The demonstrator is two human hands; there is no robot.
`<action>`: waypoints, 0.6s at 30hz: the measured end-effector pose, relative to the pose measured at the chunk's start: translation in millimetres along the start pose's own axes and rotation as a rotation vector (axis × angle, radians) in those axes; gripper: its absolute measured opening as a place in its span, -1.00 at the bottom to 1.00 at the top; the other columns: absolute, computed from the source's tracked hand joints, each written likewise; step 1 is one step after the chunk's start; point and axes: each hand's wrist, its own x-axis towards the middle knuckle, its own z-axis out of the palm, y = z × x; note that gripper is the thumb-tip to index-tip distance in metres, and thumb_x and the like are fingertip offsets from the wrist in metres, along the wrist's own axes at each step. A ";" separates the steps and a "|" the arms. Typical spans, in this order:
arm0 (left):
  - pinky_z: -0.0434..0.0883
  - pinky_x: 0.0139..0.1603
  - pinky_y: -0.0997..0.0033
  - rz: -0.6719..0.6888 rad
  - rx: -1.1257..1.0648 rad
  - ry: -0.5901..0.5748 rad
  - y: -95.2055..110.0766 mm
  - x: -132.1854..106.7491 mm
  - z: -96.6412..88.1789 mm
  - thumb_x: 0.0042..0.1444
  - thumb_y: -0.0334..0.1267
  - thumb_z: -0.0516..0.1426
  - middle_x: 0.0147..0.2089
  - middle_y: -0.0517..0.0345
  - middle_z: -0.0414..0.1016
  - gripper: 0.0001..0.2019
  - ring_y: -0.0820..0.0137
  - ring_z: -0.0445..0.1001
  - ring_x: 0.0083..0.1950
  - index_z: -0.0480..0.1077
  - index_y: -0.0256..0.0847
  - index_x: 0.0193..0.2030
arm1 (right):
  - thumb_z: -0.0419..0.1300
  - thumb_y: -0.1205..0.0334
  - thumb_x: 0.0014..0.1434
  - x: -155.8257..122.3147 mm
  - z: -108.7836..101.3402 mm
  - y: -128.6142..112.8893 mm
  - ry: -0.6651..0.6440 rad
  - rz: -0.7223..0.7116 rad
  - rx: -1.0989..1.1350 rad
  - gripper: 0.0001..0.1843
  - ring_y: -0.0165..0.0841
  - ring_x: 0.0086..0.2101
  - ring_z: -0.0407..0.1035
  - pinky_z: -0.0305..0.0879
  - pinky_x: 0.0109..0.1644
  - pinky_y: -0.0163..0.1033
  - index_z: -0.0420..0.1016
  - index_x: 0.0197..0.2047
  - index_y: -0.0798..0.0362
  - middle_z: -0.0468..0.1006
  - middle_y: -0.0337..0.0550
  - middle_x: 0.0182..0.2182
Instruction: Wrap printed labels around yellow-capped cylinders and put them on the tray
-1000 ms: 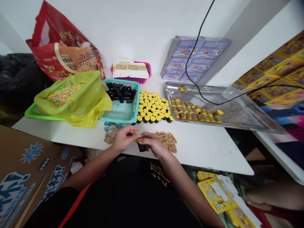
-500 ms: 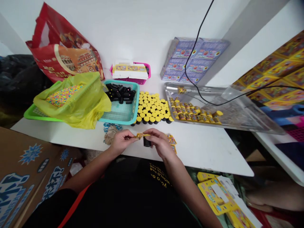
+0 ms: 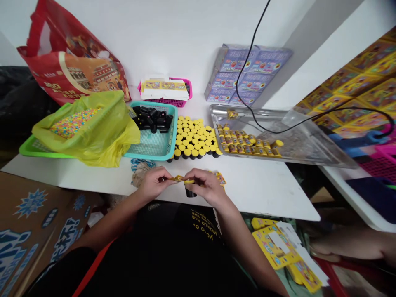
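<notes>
My left hand [image 3: 153, 182] pinches a small yellow printed wrapper [image 3: 177, 178] between thumb and fingers. My right hand [image 3: 208, 187] is closed around a small black canister [image 3: 190, 193] with a yellow lid, held slightly tilted over the table's front edge. The wrapper meets the canister near its lid; whether it is around it I cannot tell. Just behind my right hand lie more yellow printed wrappers [image 3: 221, 178], partly hidden. Beyond both hands stand many yellow-lidded black canisters [image 3: 198, 137] packed together. Canisters in yellow printed wrapping [image 3: 244, 142] lie in rows in a metal tray [image 3: 297, 159].
A teal basket [image 3: 148, 153] holds loose black canisters. Left of it, a yellow bag [image 3: 114, 136] of coloured beads sits in a green basket. A crumpled cloth [image 3: 140, 173] lies near my left hand. A black cable [image 3: 252, 49] hangs across the tray. Someone's bare limb [image 3: 349, 246] shows at right.
The view has shifted a little, so the table appears further left. The canister in my right hand has tilted, and its yellow lid shows more. Both hands keep their hold.
</notes>
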 end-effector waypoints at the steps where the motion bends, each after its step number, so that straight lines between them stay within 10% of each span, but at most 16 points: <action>1: 0.24 -0.51 0.51 -0.013 -0.012 0.010 0.7 0.5 -0.9 0.05 -0.22 0.30 -0.50 0.16 0.44 -0.84 0.50 0.33 -0.49 0.49 -0.25 -0.44 | 0.28 0.20 0.03 -0.3 0.8 -0.2 0.006 -0.008 -0.043 -0.86 -0.50 -0.56 0.16 0.05 -0.50 -0.34 0.56 -0.30 0.04 0.35 -0.34 -0.57; 8: 0.32 -0.50 0.49 -0.181 -0.209 0.034 0.5 -1.3 1.2 0.01 -0.14 0.32 -0.42 0.09 0.46 -0.80 0.44 0.39 -0.41 0.51 -0.23 -0.43 | 0.26 0.26 0.04 0.0 7.2 0.8 -0.159 0.037 -0.129 -0.70 -0.46 -0.54 0.19 0.08 -0.48 -0.35 0.58 -0.11 -0.13 0.35 -0.36 -0.53; 18: 0.38 -0.54 0.53 -0.452 -0.452 -0.018 -10.8 -4.4 0.3 -0.09 -0.13 0.36 -0.42 0.08 0.52 -0.74 0.47 0.42 -0.46 0.48 -0.30 -0.41 | 0.28 0.21 0.02 2.1 0.0 1.6 -0.065 0.034 0.198 -0.64 -0.46 -0.53 0.19 0.07 -0.47 -0.33 0.55 -0.06 -0.07 0.35 -0.35 -0.52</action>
